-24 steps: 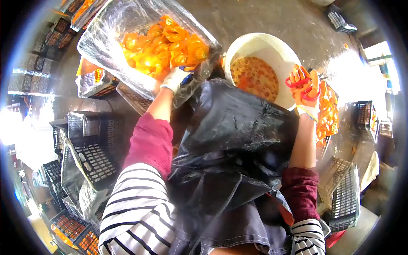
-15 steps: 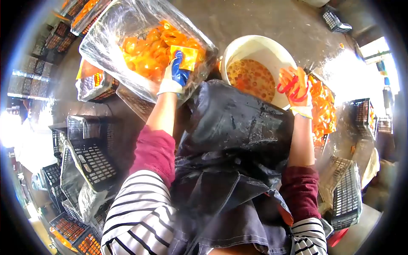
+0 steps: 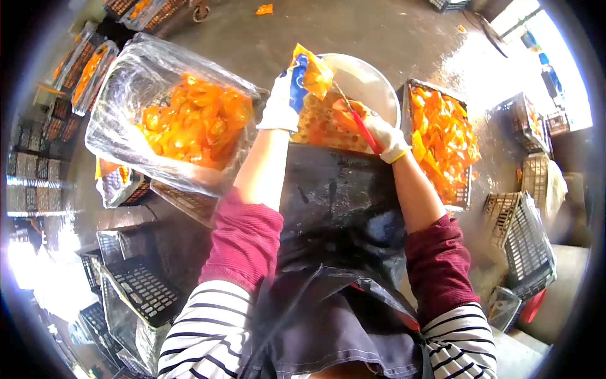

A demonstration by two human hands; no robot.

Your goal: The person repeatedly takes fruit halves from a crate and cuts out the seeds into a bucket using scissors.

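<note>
My left hand (image 3: 287,95), in a white and blue glove, grips an orange pouch (image 3: 317,77) above a white bucket (image 3: 372,79). My right hand (image 3: 380,131), in an orange and white glove, is closed on red-handled scissors (image 3: 365,129), whose blades point up toward the pouch. Cloudy orange liquid with round pieces (image 3: 322,126) lies in the bucket below both hands. Left of the bucket is a crate lined with clear plastic (image 3: 120,88), holding glossy orange pouches (image 3: 196,123).
On the right stands a crate heaped with crumpled orange pouches (image 3: 442,136). Black crates (image 3: 142,290) are stacked at the lower left, and another black crate (image 3: 529,246) leans at the right. One orange scrap (image 3: 264,9) lies on the wet floor.
My left hand has carried the pouch from the lined crate rightward to over the bucket. My right hand has moved left over the bucket, bringing the scissors to the pouch.
</note>
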